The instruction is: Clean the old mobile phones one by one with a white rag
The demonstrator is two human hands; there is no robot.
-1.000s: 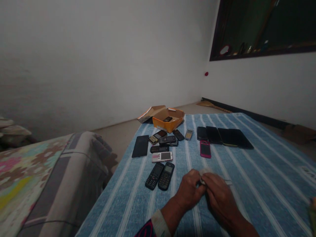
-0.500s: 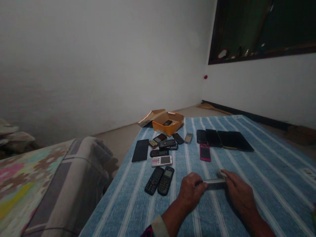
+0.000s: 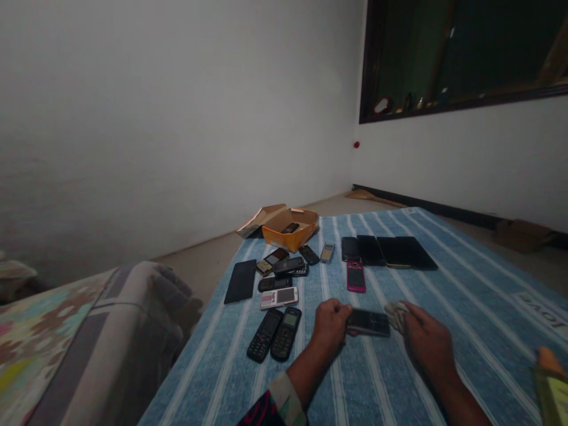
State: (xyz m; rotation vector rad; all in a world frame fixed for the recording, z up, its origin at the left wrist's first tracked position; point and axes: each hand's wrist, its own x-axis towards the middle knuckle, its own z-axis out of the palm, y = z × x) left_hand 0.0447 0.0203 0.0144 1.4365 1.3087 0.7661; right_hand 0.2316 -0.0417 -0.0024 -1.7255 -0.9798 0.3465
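Observation:
Between thumb and fingers, my left hand (image 3: 331, 325) grips one end of a dark mobile phone (image 3: 369, 322), its face tilted up toward me. My right hand (image 3: 428, 337) is closed on a crumpled pale cloth (image 3: 397, 315), close to the phone's right end. Left of my hands, two black keypad phones (image 3: 285, 334) lie side by side. A white and pink phone (image 3: 279, 297) rests just beyond them. Ahead of my hands lies a pink-framed phone (image 3: 355, 276), below a row of dark phones and tablets (image 3: 393, 251).
An open orange cardboard box (image 3: 290, 239) with a phone inside stands at the far end of the blue striped cloth (image 3: 337, 378). Several more phones (image 3: 288, 265) and a black tablet (image 3: 240, 281) lie before it. A yellow-green object (image 3: 550, 384) sits at the lower right.
The held phone has turned from edge-on to showing its dark face. My right hand has drawn slightly away from its end, and the cloth shows more. The view has shifted right.

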